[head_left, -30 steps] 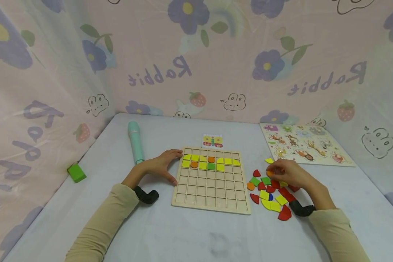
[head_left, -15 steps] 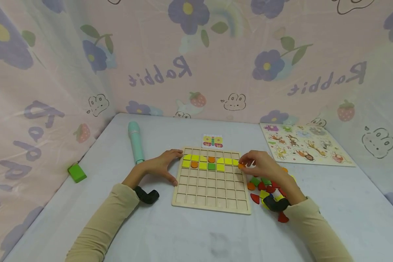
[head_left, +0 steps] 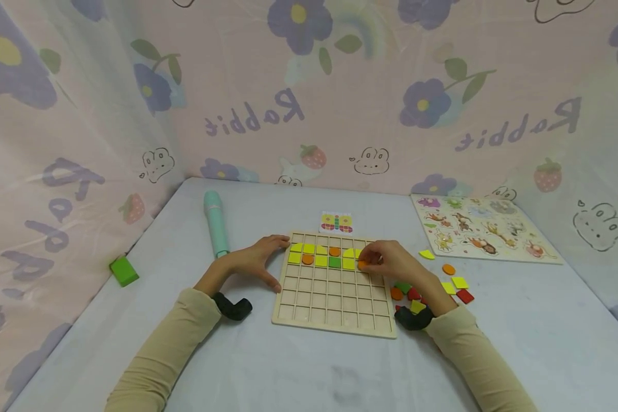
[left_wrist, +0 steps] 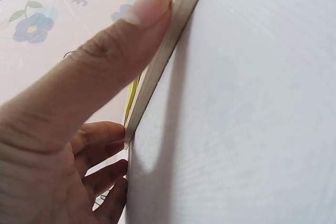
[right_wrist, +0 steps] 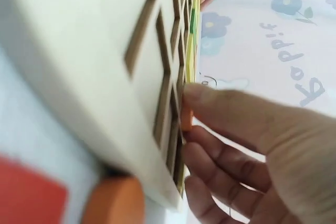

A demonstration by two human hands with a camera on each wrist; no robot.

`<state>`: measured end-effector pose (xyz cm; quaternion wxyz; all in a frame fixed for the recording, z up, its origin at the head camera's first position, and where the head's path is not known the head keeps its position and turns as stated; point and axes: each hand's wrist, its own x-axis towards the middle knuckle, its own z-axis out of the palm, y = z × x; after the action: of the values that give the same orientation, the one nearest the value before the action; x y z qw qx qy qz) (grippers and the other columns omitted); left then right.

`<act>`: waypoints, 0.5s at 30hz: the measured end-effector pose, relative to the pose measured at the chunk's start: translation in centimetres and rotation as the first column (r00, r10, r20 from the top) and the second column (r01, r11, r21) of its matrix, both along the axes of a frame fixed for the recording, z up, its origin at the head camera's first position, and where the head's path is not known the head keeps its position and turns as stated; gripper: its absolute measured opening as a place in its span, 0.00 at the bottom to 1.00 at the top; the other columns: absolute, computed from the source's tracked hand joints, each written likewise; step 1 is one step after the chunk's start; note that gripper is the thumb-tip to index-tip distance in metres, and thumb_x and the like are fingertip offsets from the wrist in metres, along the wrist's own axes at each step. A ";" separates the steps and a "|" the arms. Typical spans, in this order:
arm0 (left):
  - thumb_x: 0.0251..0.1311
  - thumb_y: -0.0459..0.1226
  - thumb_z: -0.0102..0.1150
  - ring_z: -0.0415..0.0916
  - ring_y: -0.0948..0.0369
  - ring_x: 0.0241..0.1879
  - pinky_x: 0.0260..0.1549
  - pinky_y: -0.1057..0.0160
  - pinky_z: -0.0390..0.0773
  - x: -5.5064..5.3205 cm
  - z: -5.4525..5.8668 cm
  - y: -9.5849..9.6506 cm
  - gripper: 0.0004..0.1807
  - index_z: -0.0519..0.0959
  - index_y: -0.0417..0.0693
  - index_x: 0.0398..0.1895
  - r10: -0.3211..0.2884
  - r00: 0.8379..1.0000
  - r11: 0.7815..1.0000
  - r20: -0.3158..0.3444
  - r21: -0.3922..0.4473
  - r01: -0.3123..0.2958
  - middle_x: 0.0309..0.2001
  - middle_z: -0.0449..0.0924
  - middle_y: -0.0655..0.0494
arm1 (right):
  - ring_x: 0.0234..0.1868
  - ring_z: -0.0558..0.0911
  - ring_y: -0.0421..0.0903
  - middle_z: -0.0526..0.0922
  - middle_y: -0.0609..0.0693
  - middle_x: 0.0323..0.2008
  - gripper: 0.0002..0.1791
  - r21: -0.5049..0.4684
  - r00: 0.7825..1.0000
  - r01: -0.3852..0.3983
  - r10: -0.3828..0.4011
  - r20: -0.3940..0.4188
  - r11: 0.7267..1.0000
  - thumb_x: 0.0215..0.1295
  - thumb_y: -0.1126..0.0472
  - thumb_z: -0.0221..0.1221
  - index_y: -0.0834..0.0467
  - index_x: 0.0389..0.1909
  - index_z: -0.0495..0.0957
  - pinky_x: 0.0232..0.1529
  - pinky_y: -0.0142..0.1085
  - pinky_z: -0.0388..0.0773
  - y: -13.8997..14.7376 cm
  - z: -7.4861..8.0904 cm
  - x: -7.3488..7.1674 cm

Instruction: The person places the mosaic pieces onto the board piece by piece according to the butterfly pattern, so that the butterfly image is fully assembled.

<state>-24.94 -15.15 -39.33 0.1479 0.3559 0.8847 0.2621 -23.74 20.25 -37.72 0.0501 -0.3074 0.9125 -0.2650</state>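
Note:
A wooden grid board (head_left: 314,297) lies on the table, its upper rows partly filled with yellow, orange and green pieces. My left hand (head_left: 252,260) rests at its left side; in the left wrist view the straight thumb (left_wrist: 152,9) touches the edge and the fingers sit at the far corner. My right hand (head_left: 391,260) pinches an orange round piece (right_wrist: 187,120) between thumb and fingers, right at a cell of the second row. The hand covers the right end of the top pieces. Just behind the board lies a small pattern card (head_left: 336,222).
Loose red, green, yellow and orange pieces (head_left: 448,269) lie right of the board, partly hidden under my right forearm. An animal puzzle board (head_left: 486,229) is at the back right. A mint-green microphone-shaped object (head_left: 216,223) and a green block (head_left: 123,270) lie to the left.
My right hand has carried the orange round piece leftward from the loose pile, past the board's right edge and over a second-row cell. The left hand stays at the board's left edge.

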 end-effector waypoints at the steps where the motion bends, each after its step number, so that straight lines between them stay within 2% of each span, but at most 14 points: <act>1: 0.39 0.51 0.74 0.43 0.47 0.70 0.66 0.47 0.50 0.0 0.0 0.0 0.54 0.56 0.38 0.68 0.000 1.000 1.000 -0.001 -0.003 0.000 0.72 0.47 0.45 | 0.31 0.76 0.40 0.82 0.46 0.32 0.12 -0.005 1.000 -0.001 0.001 0.001 1.000 0.55 0.61 0.66 0.60 0.39 0.81 0.34 0.33 0.76 0.0 -0.1 0.0; 15: 0.39 0.51 0.74 0.43 0.47 0.70 0.66 0.47 0.50 0.0 -0.1 0.0 0.55 0.56 0.38 0.67 0.003 1.000 1.000 0.002 0.001 -0.003 0.72 0.46 0.45 | 0.31 0.78 0.38 0.83 0.46 0.33 0.10 -0.046 0.999 0.016 -0.018 -0.035 0.999 0.53 0.61 0.67 0.59 0.37 0.83 0.33 0.31 0.76 0.1 -0.5 0.1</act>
<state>-24.96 -15.16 -39.44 0.1482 0.3542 0.8850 0.2633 -23.68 20.31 -38.26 0.0245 -0.3055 0.9096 -0.2806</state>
